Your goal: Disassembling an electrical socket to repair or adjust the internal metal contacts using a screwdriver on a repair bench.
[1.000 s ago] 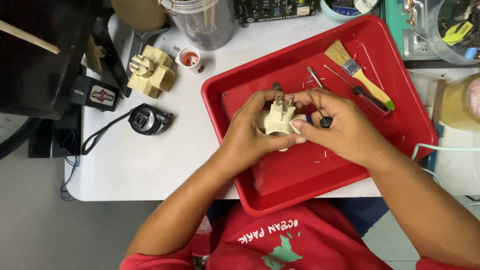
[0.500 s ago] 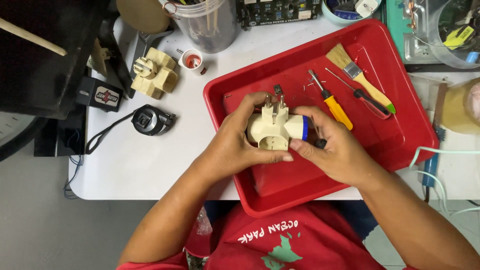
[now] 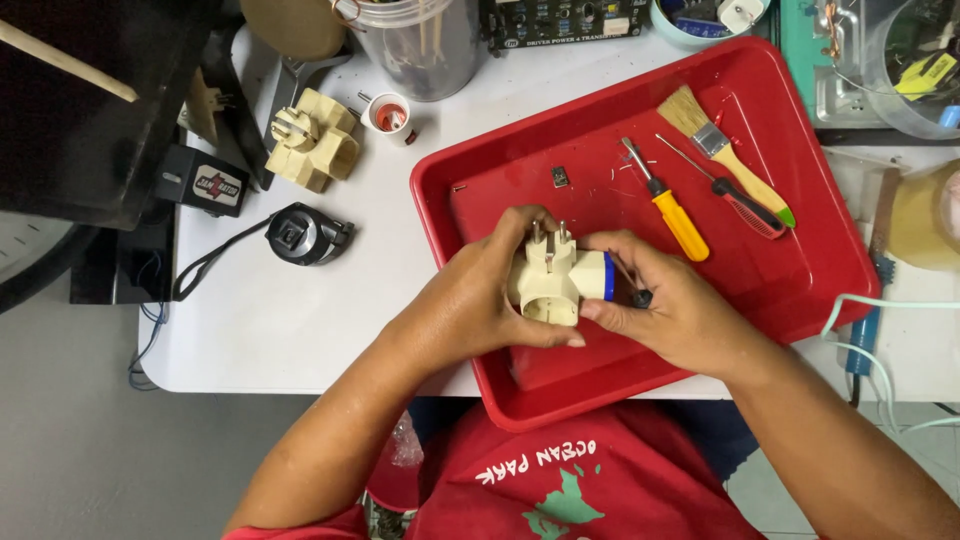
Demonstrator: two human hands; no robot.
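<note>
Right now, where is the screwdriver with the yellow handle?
In the head view, the yellow-handled screwdriver lies inside the red plastic tray, just beyond the right hand, beside a red-and-black screwdriver.

A white table point(image 3: 300, 330) carries a red tray point(image 3: 800, 290), cream adapter point(image 3: 312, 140) and black plug point(image 3: 305, 235).

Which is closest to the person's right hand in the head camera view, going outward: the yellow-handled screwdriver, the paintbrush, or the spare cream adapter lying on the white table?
From the right hand:
1. Yellow-handled screwdriver, just above the hand, inside the red tray.
2. Paintbrush, further up and to the right, near the tray's top corner.
3. Spare cream adapter, far left on the white table, outside the tray.
</note>
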